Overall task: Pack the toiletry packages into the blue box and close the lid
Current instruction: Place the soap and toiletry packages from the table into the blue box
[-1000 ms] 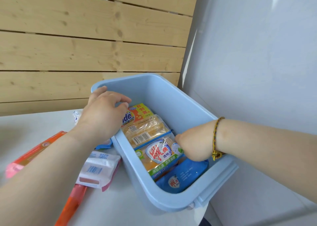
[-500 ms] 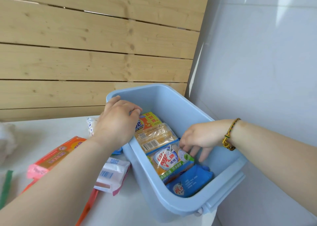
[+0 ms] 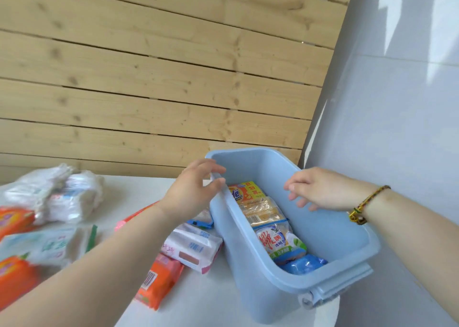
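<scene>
Nearest, an orange package (image 3: pixel 159 283) lies on the white surface (image 3: pixel 211 302) just left of the blue box (image 3: pixel 250 272), with a white and pink package (image 3: pixel 193 248) touching its far end and lying against the box's left wall. Further packages, blurred, sit at the left edge: orange packs (image 3: pixel 15 277) and a white and green pack (image 3: pixel 47 246).

Inside the box, a row runs near to far: a blue pack (image 3: pixel 304 266), a white and green soap pack (image 3: pixel 279 242), a clear-wrapped yellow pack (image 3: pixel 263 211) and an orange Tide pack (image 3: pixel 248 192). The lid is not on the box.

Left hand (image 3: pixel 192 190) rests at the box's left rim, fingers curled loosely around the rim's edge. Right hand (image 3: pixel 315 190) hovers over the box's open top, fingers spread and slack, gripping nothing; a braided bracelet (image 3: pixel 365 206) is on its wrist.

Farther left, a bundle of white plastic packs (image 3: pixel 57 192) lies on the surface. A wooden plank wall (image 3: pixel 161 78) stands behind, a pale wall (image 3: pixel 397 103) at right.
</scene>
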